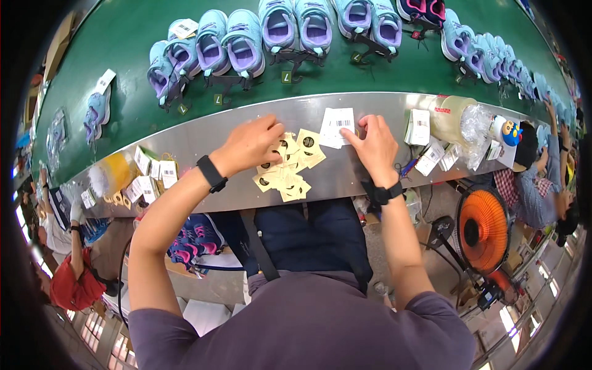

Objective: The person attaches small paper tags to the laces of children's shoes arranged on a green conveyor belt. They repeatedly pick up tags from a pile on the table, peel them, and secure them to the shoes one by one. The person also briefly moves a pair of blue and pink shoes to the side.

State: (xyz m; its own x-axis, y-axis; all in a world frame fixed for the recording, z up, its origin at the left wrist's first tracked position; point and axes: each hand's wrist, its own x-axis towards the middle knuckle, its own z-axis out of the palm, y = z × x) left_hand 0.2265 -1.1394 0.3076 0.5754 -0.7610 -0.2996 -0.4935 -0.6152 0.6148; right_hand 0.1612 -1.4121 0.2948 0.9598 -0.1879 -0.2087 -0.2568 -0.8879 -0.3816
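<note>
My left hand [251, 147] is curled over the left edge of a loose pile of small yellow cards [295, 180] with dark round prints. Its fingertips meet the cards, but the fingers hide what is between them. To the right of that pile lies a short stack of white barcode cards [338, 122] on the metal ledge. My right hand [375, 147] is beside this stack, its thumb touching the right edge of the top card. The index finger is raised apart from the thumb, and the other fingers are loosely bent.
Light-blue shoes [243, 43] on black hangers line the green belt [139, 74] beyond the metal ledge [216, 126]. Tag bundles [148, 169] sit at left, and more tag stacks [419, 126] at right by a plastic-wrapped roll [453, 114]. An orange fan [482, 229] stands lower right. Co-workers are at both sides.
</note>
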